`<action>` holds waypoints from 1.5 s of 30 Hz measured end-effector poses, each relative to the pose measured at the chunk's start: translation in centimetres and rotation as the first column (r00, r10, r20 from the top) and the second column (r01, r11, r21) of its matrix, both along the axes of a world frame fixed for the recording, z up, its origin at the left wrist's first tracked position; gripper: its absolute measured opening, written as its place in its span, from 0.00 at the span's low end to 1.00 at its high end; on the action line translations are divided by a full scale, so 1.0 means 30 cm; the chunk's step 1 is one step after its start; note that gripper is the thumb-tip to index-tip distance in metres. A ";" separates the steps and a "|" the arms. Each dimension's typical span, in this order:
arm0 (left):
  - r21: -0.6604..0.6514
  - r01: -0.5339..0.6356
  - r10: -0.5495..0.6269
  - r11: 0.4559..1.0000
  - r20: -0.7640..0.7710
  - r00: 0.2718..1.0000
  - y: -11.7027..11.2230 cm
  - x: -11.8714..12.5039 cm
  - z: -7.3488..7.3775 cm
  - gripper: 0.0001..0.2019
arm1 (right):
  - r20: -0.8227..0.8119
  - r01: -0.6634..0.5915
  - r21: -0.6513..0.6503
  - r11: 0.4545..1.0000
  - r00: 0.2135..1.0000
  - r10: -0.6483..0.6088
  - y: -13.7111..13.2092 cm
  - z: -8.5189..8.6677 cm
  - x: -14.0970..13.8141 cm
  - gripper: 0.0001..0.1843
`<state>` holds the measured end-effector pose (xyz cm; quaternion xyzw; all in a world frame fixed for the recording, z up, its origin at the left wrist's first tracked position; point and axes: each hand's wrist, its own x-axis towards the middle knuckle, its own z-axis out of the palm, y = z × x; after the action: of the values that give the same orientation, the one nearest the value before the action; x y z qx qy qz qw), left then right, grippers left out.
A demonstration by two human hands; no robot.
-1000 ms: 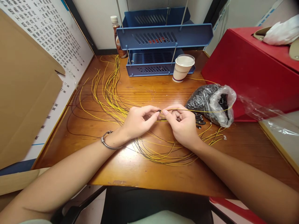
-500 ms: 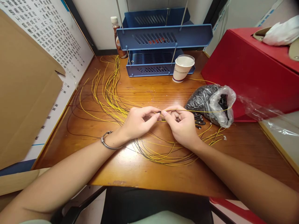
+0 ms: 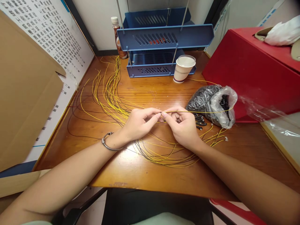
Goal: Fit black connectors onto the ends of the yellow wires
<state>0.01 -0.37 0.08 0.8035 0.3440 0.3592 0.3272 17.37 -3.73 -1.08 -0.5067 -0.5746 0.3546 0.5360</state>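
Observation:
My left hand [image 3: 140,122] and my right hand [image 3: 182,125] meet over the middle of the wooden table [image 3: 145,168]. The left thumb and forefinger pinch a small black piece at the fingertips. My right hand pinches the end of a thin yellow wire [image 3: 201,111] that runs off to the right, over the plastic bag [image 3: 214,104]. The fingertips of both hands touch. Under the hands lies a loose bundle of yellow and dark wires [image 3: 110,93] that fans out to the back left.
The clear bag holds small black parts, and a few [image 3: 200,120] lie loose beside it. A paper cup [image 3: 183,68] and a blue stacked tray [image 3: 161,43] stand at the back, with a bottle [image 3: 117,34]. A red box [image 3: 253,72] fills the right, cardboard [image 3: 23,93] the left.
The fingertips have closed together a little, and the small black piece between them shows less. The arms have stayed in place.

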 end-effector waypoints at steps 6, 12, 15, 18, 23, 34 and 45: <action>-0.022 0.004 -0.004 1.000 0.013 1.000 -0.001 0.000 0.008 0.13 | -0.013 -0.003 -0.004 1.000 1.000 0.003 -0.002 0.002 -0.001 0.05; -0.018 0.023 -0.023 1.000 0.026 0.999 0.001 -0.009 0.010 0.17 | -0.080 -0.004 -0.022 1.000 0.997 0.003 0.000 0.008 -0.004 0.07; 0.012 0.017 -0.018 1.000 0.015 1.000 0.002 -0.008 0.004 0.15 | -0.125 -0.006 -0.030 1.000 0.992 0.002 0.002 0.004 -0.003 0.08; 0.043 0.010 -0.011 0.999 0.008 1.000 0.000 -0.003 -0.003 0.12 | -0.135 -0.002 -0.043 0.999 0.991 -0.004 0.004 -0.002 0.001 0.10; -0.006 0.031 -0.031 1.000 0.038 0.999 -0.004 0.003 -0.002 0.11 | -0.127 0.004 -0.045 0.999 0.992 -0.010 0.007 -0.006 0.004 0.10; 0.010 0.002 -0.002 1.000 -0.006 1.000 -0.001 0.005 0.012 0.14 | -0.145 -0.022 -0.045 0.999 0.989 0.015 0.005 -0.009 0.005 0.08; -0.033 0.082 -0.081 0.996 0.027 0.996 0.003 -0.009 0.000 0.29 | -0.092 0.019 -0.030 0.999 0.996 -0.022 0.007 0.002 -0.002 0.08</action>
<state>-0.24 -0.29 0.08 0.8064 0.3129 0.3499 0.3597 17.32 -3.53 -1.03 -0.5036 -0.5388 0.3804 0.5580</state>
